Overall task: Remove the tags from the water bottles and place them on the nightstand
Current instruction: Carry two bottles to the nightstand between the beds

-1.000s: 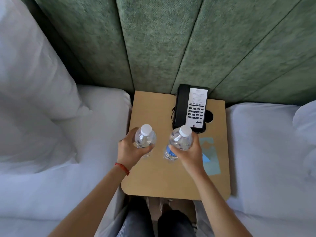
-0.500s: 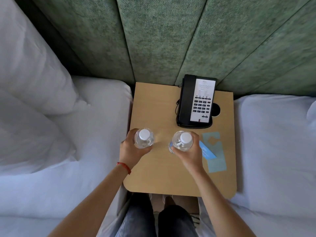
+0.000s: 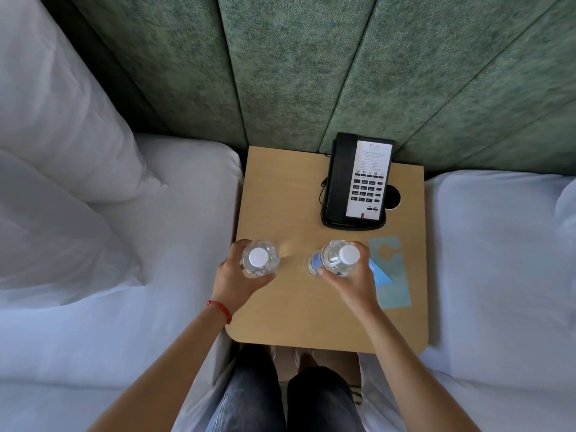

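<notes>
Two water bottles held upright over the counter [image 3: 311, 322], caps toward the camera, long axes running straight down to the wood. Left bottle [image 3: 259, 262] in the lower-middle of the frame, wrapped by the left hand [image 3: 238, 280] from the left side, fingers curled round the shoulder; right bottle [image 3: 338, 258] just right of centre, gripped by the right hand [image 3: 352, 282] from below and from the right, thumb across the near side. Whether either base already touches the wood: cannot tell from above. Each bottle directly under its own hand, so setting down probably needs only a short lowering and letting go. Bottles well apart, bare wood between them. Two blue tags lying flat at the right hand's side: a pale one with a hook cut-out [image 3: 391, 275] and a brighter strip [image 3: 378, 274] on top of it, partly under the wrist. Blue label visible on the right bottle, print too small to read. Black telephone [image 3: 357, 182] in the upper right of the counter, white faceplate with lines of text, not legible. No brand readable anywhere.
</notes>
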The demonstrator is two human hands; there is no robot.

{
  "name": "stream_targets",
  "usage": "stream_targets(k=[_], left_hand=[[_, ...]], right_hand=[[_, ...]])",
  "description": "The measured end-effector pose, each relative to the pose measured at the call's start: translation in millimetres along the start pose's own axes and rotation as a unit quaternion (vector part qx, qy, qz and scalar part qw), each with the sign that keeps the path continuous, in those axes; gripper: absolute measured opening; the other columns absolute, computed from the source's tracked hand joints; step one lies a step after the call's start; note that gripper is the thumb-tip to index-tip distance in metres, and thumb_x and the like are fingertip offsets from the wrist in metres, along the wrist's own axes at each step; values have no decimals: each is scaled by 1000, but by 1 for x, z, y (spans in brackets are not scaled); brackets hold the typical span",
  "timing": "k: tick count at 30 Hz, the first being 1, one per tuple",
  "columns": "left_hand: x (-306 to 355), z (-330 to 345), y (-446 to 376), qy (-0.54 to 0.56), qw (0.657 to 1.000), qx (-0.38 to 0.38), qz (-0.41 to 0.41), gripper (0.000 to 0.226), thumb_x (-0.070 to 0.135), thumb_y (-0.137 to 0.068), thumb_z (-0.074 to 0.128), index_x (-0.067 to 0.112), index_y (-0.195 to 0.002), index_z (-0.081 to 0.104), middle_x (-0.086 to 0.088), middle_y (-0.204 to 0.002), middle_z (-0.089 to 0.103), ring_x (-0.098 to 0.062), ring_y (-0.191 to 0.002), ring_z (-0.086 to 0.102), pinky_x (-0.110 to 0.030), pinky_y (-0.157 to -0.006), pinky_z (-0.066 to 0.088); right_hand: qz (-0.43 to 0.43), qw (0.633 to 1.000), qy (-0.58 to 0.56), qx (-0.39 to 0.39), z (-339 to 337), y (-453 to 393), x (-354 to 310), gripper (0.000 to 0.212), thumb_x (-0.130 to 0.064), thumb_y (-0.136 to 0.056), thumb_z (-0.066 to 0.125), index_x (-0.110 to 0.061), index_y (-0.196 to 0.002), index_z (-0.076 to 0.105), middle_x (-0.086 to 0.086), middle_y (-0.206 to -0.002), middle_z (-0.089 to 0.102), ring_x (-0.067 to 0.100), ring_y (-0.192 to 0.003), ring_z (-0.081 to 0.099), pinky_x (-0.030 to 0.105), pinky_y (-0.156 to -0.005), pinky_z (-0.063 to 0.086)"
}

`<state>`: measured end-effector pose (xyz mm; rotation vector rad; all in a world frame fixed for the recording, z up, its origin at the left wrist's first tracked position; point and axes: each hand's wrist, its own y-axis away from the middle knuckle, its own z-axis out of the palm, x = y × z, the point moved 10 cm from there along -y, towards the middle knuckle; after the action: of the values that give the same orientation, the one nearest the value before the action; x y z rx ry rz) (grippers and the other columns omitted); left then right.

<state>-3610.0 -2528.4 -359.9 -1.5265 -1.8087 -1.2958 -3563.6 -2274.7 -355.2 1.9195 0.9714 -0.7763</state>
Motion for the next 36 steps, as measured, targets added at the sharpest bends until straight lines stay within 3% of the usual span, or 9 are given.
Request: stream_targets(k=[4,7,12,18,22,27,33,36], left_hand=[[-1,0,4,10,1000,5,6,68,18,-56,86,26,-111,46,10,-96,59,-13,-85,58,-1,-67,40],[-2,2,5,15,1000,0,4,69,20,-58,85,26,-113,45,10,-100,59,-13,-89,57,-6,-72,39],[-5,5,8,6,1000,-19,-8,69,26,-64,81,28,-121,42,7,-105,58,-17,-95,56,-27,-80,46],[-10,2,20,-6,999,-26,-41,64,34,-77,69,25,-131,36,-4,-125,55,-21,-112,52,-28,-87,39],[-4,-12,33,-28,998,-6,-49,60,39,-81,64,19,-131,38,-7,-130,54,-24,-117,51,-29,-90,40],[21,-25,54,-38,999,24,-30,55,39,-83,61,17,-130,42,-7,-131,54,-24,-118,50,-30,-92,39],[50,-28,85,-93,992,85,-26,51,42,-87,54,18,-130,42,-6,-128,54,-27,-110,54,-36,-86,45],[52,-22,107,-123,984,120,-54,53,42,-88,51,17,-134,39,-6,-134,48,-26,-117,49,-37,-92,43]], right_hand=[[-14,1000,12,-10,5,8,3,67,-19,-62,83,-31,-110,38,-24,-98,51,-18,-92,50,-3,-71,35],[-20,999,32,-25,11,13,6,71,-21,-62,84,-26,-115,37,-27,-99,49,-12,-90,51,-4,-71,32],[-13,999,42,-20,11,15,6,72,-26,-64,82,-22,-120,37,-15,-104,52,7,-94,52,18,-74,36],[-2,1000,18,-14,5,23,-4,64,-30,-72,77,-20,-124,41,-19,-103,52,9,-100,53,14,-77,38],[-1,1000,0,-5,-7,36,-12,71,-37,-73,74,-27,-131,35,-15,-127,45,4,-117,43,22,-94,33],[-49,998,25,-16,-20,43,-38,61,-37,-79,68,-24,-131,40,-15,-128,45,10,-122,44,28,-101,35],[-138,983,99,-74,-24,39,-71,47,-31,-84,64,-17,-126,50,-1,-131,53,13,-121,47,20,-96,30],[-200,961,153,-111,-25,41,-87,43,-25,-85,64,-10,-123,54,4,-132,53,19,-124,48,19,-97,32]])
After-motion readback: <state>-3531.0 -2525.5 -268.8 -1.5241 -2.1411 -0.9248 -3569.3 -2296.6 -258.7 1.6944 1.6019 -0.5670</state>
